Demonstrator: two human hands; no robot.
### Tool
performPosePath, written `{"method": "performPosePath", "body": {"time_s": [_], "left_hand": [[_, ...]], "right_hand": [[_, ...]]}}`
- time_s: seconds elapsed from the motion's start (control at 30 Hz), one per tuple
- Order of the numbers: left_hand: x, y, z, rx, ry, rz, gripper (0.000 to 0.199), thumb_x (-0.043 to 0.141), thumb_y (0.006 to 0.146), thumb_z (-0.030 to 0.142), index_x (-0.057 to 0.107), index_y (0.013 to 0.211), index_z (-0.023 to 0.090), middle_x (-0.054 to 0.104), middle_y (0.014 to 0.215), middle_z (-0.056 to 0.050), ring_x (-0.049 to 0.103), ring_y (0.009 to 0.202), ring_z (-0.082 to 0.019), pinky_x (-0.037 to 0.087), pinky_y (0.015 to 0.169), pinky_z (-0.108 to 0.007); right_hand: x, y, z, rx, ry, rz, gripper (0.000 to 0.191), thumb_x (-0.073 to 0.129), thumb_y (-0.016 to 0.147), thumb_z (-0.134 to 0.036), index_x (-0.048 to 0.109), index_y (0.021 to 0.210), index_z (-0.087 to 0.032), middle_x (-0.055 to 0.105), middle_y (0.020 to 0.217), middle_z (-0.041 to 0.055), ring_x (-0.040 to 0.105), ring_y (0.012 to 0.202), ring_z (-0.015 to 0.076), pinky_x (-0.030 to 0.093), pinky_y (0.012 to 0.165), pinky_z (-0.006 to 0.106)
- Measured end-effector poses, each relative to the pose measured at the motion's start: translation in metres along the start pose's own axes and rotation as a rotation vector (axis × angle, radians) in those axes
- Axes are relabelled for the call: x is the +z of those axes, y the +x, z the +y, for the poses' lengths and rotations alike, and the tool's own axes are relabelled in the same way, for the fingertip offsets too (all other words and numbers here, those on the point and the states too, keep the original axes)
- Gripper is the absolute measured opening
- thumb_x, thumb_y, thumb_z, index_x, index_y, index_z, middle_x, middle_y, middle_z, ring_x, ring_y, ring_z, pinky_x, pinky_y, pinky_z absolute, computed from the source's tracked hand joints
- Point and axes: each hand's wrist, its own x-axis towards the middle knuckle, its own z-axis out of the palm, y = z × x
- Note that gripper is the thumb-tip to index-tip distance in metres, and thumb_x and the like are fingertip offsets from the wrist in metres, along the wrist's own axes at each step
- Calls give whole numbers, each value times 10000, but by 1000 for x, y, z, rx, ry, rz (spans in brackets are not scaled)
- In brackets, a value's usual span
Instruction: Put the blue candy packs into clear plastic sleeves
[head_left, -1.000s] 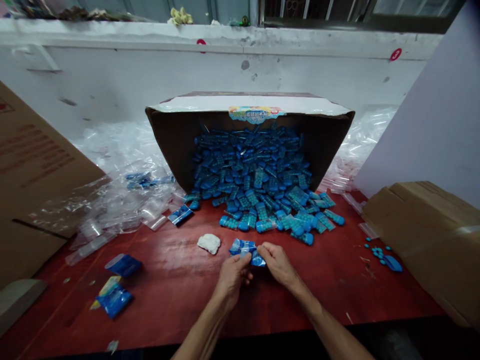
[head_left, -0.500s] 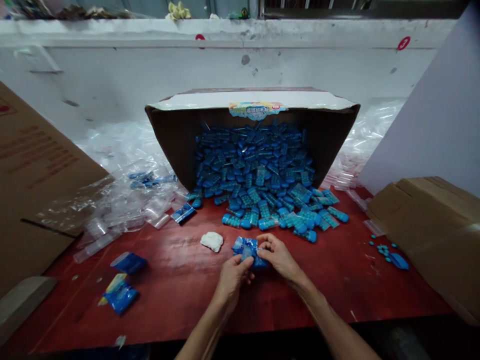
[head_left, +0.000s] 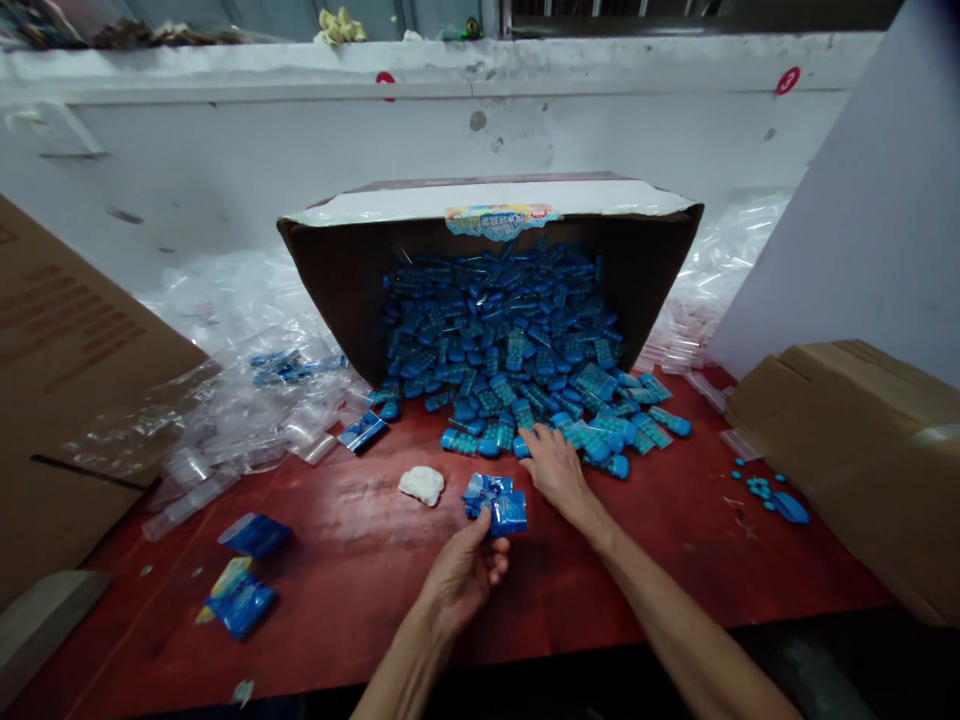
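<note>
My left hand [head_left: 469, 565] is closed with its thumb on a small blue printed packet [head_left: 508, 512]. Another blue packet [head_left: 484, 490] lies just beyond it, partly overlapped. At the front edge of a heap of small blue-capped clear containers [head_left: 517, 340], filled with blue-green beads, is my right hand [head_left: 556, 468]. Its fingers are stretched over one blue container [head_left: 520, 447] at the near edge; whether they touch it I cannot tell. A crumpled white lump [head_left: 422, 484] sits on the red table surface [head_left: 337, 560], left of the packets.
The heap spills from a cardboard box [head_left: 322, 290] lying on its side. Clear plastic sleeves [head_left: 247, 410] pile up at left. More blue packets [head_left: 241, 598] lie front left. Cardboard boxes [head_left: 847, 440] flank the table; loose beads [head_left: 757, 487] lie near the right one.
My right hand has left the blue packets and moved forward to the heap's front edge. My left hand stays at the packets. The view has shifted slightly.
</note>
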Motion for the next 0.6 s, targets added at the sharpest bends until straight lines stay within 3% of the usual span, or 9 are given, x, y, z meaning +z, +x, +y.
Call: {"method": "performPosePath", "body": {"time_s": [0.2, 0.37, 0.43, 0.5, 0.6], "left_hand": [[-3, -9, 1, -114, -154, -39, 181, 499, 782, 283, 481, 673, 140, 589, 467, -30, 522, 361, -81, 399, 363, -150], [-6, -10, 0, -150, -201, -67, 180, 463, 804, 256, 512, 694, 121, 596, 484, -49, 542, 385, -91, 426, 379, -157], [-7, -8, -1, -148, -216, -88, 184, 468, 801, 260, 520, 698, 117, 600, 496, -51, 550, 398, -93, 431, 383, -159], [-7, -7, -2, -126, -219, -98, 187, 478, 796, 260, 522, 688, 114, 603, 504, -49, 552, 407, -91, 438, 395, -162], [-6, -4, -5, -48, -191, -106, 190, 485, 792, 258, 522, 674, 114, 599, 506, -39, 539, 398, -81, 428, 394, -160]], "right_hand": [[12, -8, 0, 9, -93, -126, 212, 549, 744, -269, 564, 938, -186, 555, 936, 99, 550, 834, 233, 404, 703, 330], [-2, -25, 7, 25, -9, -126, 463, 467, 770, -305, 387, 1216, -213, 556, 978, 95, 579, 799, 228, 427, 689, 344], [-12, -30, 12, 124, 287, -112, 477, 413, 784, -303, 336, 1245, -206, 582, 854, 58, 587, 717, 194, 454, 647, 331], [-21, -37, 15, 256, 731, -130, 469, 394, 781, -317, 319, 1227, -189, 554, 672, -3, 570, 586, 157, 482, 545, 305], [-31, -53, 10, 335, 1257, -178, 474, 455, 752, -342, 308, 1177, -191, 498, 588, -52, 527, 487, 117, 488, 427, 266]]}}
